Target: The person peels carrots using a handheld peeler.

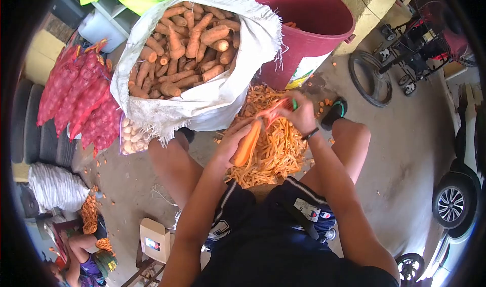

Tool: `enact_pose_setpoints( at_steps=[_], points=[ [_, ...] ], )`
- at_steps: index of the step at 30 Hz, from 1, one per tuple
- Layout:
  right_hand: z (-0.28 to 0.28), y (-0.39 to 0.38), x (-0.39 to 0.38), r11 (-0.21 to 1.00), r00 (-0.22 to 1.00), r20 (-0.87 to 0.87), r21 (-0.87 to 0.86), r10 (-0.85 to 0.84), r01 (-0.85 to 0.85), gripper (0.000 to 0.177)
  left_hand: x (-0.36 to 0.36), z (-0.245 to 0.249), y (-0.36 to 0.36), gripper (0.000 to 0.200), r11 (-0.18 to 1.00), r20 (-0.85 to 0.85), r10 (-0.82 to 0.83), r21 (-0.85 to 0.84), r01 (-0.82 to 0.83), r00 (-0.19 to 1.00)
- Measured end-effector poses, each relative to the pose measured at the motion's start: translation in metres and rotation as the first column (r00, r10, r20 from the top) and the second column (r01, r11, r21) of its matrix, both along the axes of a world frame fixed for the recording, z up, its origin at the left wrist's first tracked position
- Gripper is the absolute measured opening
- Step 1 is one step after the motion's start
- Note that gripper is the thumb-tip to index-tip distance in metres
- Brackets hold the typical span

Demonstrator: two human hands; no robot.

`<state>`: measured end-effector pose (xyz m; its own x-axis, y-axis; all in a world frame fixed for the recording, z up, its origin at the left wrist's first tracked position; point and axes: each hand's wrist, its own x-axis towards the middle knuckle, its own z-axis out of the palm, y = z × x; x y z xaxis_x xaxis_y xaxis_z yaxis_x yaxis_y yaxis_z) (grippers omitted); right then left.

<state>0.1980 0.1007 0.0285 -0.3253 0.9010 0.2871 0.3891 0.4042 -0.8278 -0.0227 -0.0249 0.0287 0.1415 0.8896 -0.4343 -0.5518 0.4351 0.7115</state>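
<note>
The carrot (248,144) lies in the left hand (232,141) with its long axis on a slant. The lower end sits against the palm, close to the person's body, and the upper end points away from the body and a little to the right, toward the right hand (302,116). The upper end looks narrower than the lower one.

The left hand is half closed around the lower part of the carrot. The fingers lie along its left side and the thumb presses from the other side, so the carrot is gripped, not only resting. The right hand is just beyond the upper end of the carrot, apart from the left hand. Its fingers are curled tight around a peeler (293,104), of which only a small green part shows. A thin orange peel strip (274,112) hangs between the peeler and the tip of the carrot.

Directly under both hands, on the ground between the knees, lies a pile of peels (276,148). Beyond the left hand stands an open white sack (202,107) full of carrots. Beyond the right hand stands a dark red tub (304,18). Far to the left of the left hand lie red mesh bags (81,99)
</note>
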Motion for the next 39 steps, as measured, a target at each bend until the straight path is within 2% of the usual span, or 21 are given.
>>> enact_pose_setpoints(
  at_steps=[2,3,5,8,9,12,13,15,16,18,21,24,25,27,28,30,32,33,36,37,39],
  points=[
    [-0.006,0.018,0.014,0.988,0.992,-0.035,-0.099,-0.123,0.119,0.047,0.006,0.014,0.001,0.043,0.999,0.006,-0.004,-0.039,0.004,1.0],
    [-0.028,0.022,0.014,0.996,0.986,-0.145,-0.024,-0.084,0.082,0.045,0.0,0.002,0.003,0.043,0.999,0.099,-0.033,0.004,0.032,0.995],
    [-0.004,-0.019,-0.007,0.987,0.997,-0.057,0.156,0.056,-0.047,0.045,-0.019,-0.033,0.009,0.043,0.993,0.282,-0.089,0.098,0.063,0.955],
    [0.015,-0.032,-0.017,0.969,0.979,-0.01,0.141,0.205,-0.202,0.047,-0.004,-0.013,0.015,0.043,0.998,0.194,0.018,0.055,-0.029,0.981],
    [0.011,-0.041,-0.02,0.971,0.975,-0.001,0.089,0.221,-0.22,0.047,0.0,-0.019,0.009,0.044,0.996,0.011,0.082,0.037,-0.082,0.997],
    [-0.001,0.002,0.001,0.997,0.997,-0.033,0.037,-0.064,0.065,0.046,0.001,0.003,0.003,0.043,0.999,-0.101,-0.041,-0.004,0.041,0.994],
    [-0.006,0.003,0.006,0.997,0.997,-0.049,0.053,-0.057,0.059,0.045,0.008,0.01,0.004,0.041,0.999,-0.114,0.001,-0.042,-0.006,0.993],
    [-0.012,0.009,0.009,0.995,0.996,-0.085,0.095,-0.035,0.043,0.042,-0.004,-0.01,0.007,0.04,0.999,0.061,-0.047,0.008,0.046,0.997],
    [0.003,-0.01,0.0,0.998,0.994,-0.101,-0.043,0.043,-0.047,0.042,-0.01,-0.017,0.009,0.04,0.998,0.147,-0.065,0.037,0.06,0.987],
    [0.021,-0.048,-0.02,0.969,0.973,-0.053,0.117,0.225,-0.218,0.042,0.0,-0.015,0.012,0.039,0.999,0.063,0.051,0.004,-0.052,0.997],
    [0.02,-0.046,-0.02,0.971,0.971,0.003,0.035,0.239,-0.239,0.043,-0.002,-0.026,0.01,0.038,0.998,-0.014,0.028,0.055,-0.027,1.0],
    [0.007,-0.004,-0.002,0.998,0.999,-0.021,0.056,-0.036,0.038,0.042,0.005,0.005,0.002,0.037,0.999,-0.076,-0.005,-0.043,0.001,0.997],
    [-0.002,-0.002,0.002,0.997,0.998,-0.041,0.054,-0.045,0.047,0.042,0.007,0.009,0.001,0.037,0.998,-0.114,-0.003,-0.055,-0.003,0.993],
    [-0.014,0.006,0.007,0.996,0.995,-0.084,0.062,-0.055,0.06,0.041,0.003,-0.001,0.004,0.038,0.999,0.003,0.029,-0.017,-0.029,1.0],
    [0.003,-0.014,0.0,0.997,0.998,-0.056,-0.079,0.019,-0.023,0.04,-0.001,-0.009,0.008,0.038,0.999,0.062,0.05,0.003,-0.05,0.997],
    [0.015,-0.051,-0.018,0.974,0.971,-0.105,-0.042,0.216,-0.221,0.04,-0.003,-0.015,0.011,0.039,0.996,0.027,0.084,0.007,-0.085,0.996],
    [0.021,-0.049,-0.02,0.973,0.972,-0.053,0.015,0.23,-0.23,0.041,0.004,-0.008,0.011,0.04,0.996,0.081,0.088,0.016,-0.09,0.993],
    [0.02,-0.048,-0.019,0.972,0.972,-0.031,0.037,0.233,-0.231,0.041,0.003,-0.022,0.011,0.039,0.992,-0.011,0.128,0.006,-0.128,0.992],
    [-0.001,0.0,0.001,0.987,0.998,-0.003,0.147,-0.06,0.06,0.044,0.0,0.002,0.002,0.038,0.999,-0.097,-0.02,-0.031,0.018,0.995],
    [-0.007,0.0,0.004,0.99,0.998,-0.026,0.124,-0.059,0.062,0.044,0.004,0.003,0.004,0.038,0.999,-0.107,0.023,-0.025,-0.025,0.994],
    [-0.012,0.004,0.007,0.994,0.996,-0.074,0.091,-0.054,0.061,0.043,-0.002,-0.006,0.006,0.038,0.999,0.037,0.047,-0.012,-0.047,0.998]
  ],
)
